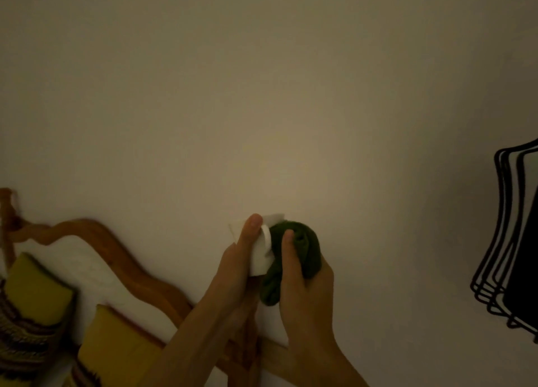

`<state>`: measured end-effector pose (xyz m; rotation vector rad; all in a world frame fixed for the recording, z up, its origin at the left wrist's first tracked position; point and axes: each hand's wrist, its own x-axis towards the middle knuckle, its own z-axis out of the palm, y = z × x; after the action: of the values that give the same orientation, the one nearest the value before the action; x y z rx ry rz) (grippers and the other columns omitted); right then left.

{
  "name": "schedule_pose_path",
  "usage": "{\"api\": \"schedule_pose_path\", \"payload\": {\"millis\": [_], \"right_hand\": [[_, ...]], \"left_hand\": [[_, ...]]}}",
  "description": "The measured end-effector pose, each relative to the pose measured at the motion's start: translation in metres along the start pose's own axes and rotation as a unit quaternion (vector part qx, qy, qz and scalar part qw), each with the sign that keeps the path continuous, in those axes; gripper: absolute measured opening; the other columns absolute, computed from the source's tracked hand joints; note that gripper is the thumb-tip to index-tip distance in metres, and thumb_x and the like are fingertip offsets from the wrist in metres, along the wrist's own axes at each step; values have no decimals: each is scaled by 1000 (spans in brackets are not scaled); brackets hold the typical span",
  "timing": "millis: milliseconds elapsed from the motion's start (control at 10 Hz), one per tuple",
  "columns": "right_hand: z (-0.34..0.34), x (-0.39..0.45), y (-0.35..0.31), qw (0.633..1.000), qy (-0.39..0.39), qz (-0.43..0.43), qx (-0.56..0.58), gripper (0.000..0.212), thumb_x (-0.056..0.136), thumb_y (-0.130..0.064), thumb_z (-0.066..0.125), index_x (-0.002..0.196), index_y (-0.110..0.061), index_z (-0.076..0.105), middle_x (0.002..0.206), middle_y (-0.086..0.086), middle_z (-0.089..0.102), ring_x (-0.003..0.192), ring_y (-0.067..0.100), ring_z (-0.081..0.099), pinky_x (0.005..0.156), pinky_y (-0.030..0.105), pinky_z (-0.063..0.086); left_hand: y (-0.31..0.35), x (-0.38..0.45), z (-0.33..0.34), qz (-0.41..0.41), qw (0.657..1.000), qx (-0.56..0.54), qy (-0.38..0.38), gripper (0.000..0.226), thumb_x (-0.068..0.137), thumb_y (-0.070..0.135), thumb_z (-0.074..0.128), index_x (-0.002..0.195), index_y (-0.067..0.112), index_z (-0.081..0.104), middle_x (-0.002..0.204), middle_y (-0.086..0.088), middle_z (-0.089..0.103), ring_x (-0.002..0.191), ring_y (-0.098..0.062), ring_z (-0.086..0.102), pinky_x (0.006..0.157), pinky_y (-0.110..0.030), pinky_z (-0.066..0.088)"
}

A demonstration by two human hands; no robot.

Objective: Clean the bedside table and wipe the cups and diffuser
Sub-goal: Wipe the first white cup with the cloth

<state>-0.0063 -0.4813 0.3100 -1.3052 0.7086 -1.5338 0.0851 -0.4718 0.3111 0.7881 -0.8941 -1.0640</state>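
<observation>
A white cup (262,252) with a handle is held up in front of the wall. My left hand (237,258) grips the cup from the left, its thumb lying along the cup's side up to the rim. My right hand (302,282) grips a bunched dark green cloth (294,247) and presses it against the cup's right side near the handle. Much of the cup is hidden behind my hands and the cloth. The bedside table and the diffuser are out of view.
A plain wall (262,95) fills most of the view. A curved wooden headboard (122,258) runs along the lower left, with yellow patterned pillows (35,302) below it. A black outline drawing (512,241) marks the wall at the right edge.
</observation>
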Motion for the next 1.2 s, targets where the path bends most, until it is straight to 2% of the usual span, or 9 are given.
{"api": "schedule_pose_path", "payload": {"millis": [100,200,300,400,600,700,900,1100,1200], "right_hand": [[-1,10,-3,999,7,27,35,34,80,-60,54,100,-36,68,86,-17,72,78,-12,64,58,5,50],[-5,21,1,997,15,64,48,16,90,-49,60,84,-37,68,71,-16,73,68,-8,67,53,13,54],[-5,21,6,991,18,108,72,20,91,-46,61,82,-36,76,79,-7,77,80,12,73,75,42,63],[-7,14,19,982,28,103,158,25,84,-53,58,95,-41,77,97,-3,78,97,23,71,89,52,59],[-9,7,24,983,96,57,147,46,74,-65,59,113,-43,65,96,-11,75,94,11,70,84,34,61],[-12,6,16,983,159,-67,71,36,82,-56,55,117,-46,57,104,-16,67,94,-5,66,81,16,58],[-25,-1,7,975,101,-196,0,33,92,-56,56,117,-36,58,103,-25,68,98,-5,66,75,7,52],[-52,28,-16,999,35,-15,-13,26,74,-69,61,85,-49,73,89,-15,76,90,11,71,76,34,61],[-60,40,-15,995,-36,93,27,42,68,-60,61,98,-33,75,99,2,77,96,27,71,81,46,61]], "left_hand": [[1,-4,-2,-13,1000,-18,11,71,66,74,68,115,22,68,131,-15,64,121,-31,62,102,-46,51],[-3,-8,-3,-15,1000,-22,0,75,61,71,64,116,20,62,138,-18,58,125,-32,58,101,-42,52],[-5,-13,-6,-10,1000,13,-25,87,55,73,61,122,18,58,134,-16,62,124,-32,59,103,-44,50],[0,-13,-3,18,998,39,-50,99,47,80,72,124,20,57,113,-10,73,105,-26,69,90,-39,58],[3,3,2,107,981,162,-19,59,73,60,62,126,33,59,118,9,68,104,-7,67,76,-22,58],[0,6,6,52,991,107,-55,45,74,41,77,115,26,64,115,-2,69,102,-17,68,73,-24,60],[2,9,13,51,987,83,-126,51,62,27,85,111,30,70,110,1,75,103,-18,71,76,-28,59],[0,7,10,37,973,132,-187,57,63,11,88,115,25,68,109,0,75,102,-17,71,78,-27,58],[-1,5,9,59,964,179,-189,59,62,16,90,113,29,65,102,12,75,97,-6,70,74,-19,56]]}}
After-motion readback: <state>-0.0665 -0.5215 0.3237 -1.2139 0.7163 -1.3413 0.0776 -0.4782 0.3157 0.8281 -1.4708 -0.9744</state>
